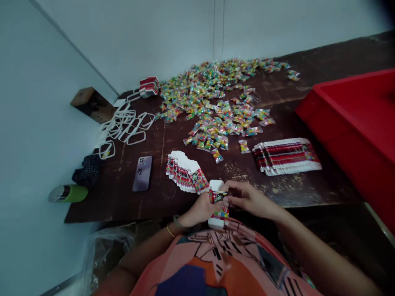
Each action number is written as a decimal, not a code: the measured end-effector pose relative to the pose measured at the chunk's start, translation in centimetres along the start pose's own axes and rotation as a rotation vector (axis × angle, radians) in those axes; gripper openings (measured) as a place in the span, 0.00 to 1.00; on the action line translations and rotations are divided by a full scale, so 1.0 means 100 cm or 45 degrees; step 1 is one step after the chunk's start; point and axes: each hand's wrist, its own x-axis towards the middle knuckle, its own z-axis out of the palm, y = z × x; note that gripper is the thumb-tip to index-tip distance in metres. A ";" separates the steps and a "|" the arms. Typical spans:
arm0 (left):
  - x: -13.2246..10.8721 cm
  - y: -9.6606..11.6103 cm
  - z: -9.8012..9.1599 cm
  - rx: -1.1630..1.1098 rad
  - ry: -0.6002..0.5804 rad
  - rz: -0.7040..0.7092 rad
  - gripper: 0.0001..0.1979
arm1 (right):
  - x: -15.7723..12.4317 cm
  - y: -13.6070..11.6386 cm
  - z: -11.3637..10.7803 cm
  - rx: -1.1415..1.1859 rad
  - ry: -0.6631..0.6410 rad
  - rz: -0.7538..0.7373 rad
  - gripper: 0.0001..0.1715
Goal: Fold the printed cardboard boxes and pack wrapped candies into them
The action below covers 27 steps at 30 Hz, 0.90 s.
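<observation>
A small printed carton with white end flaps is held upright close to my body at the table's front edge. My left hand wraps round its left side, thumb across the front. The fingers of my right hand pinch its upper right edge. Just beyond lies a fanned stack of printed cartons. A long row of flat cartons rests to the right. Small clear packets of coloured candy are heaped over the middle and back of the table.
On the dark table, a phone, white rubber-like loops, a cardboard box and a red carton stack lie left. A green bottle and dark cloth sit far left. A red tray stands right.
</observation>
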 end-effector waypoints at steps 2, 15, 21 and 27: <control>-0.006 -0.008 0.005 -0.055 0.192 0.039 0.16 | -0.007 0.011 0.014 0.093 0.172 0.068 0.14; -0.020 0.000 0.004 0.213 0.200 0.165 0.09 | -0.020 0.046 0.020 1.305 0.094 0.618 0.17; -0.009 -0.006 0.014 -0.596 0.056 -0.281 0.28 | -0.014 0.024 0.015 0.575 0.057 0.383 0.12; -0.008 -0.018 0.014 -0.887 -0.036 -0.351 0.29 | -0.011 0.014 0.016 0.038 0.091 0.091 0.17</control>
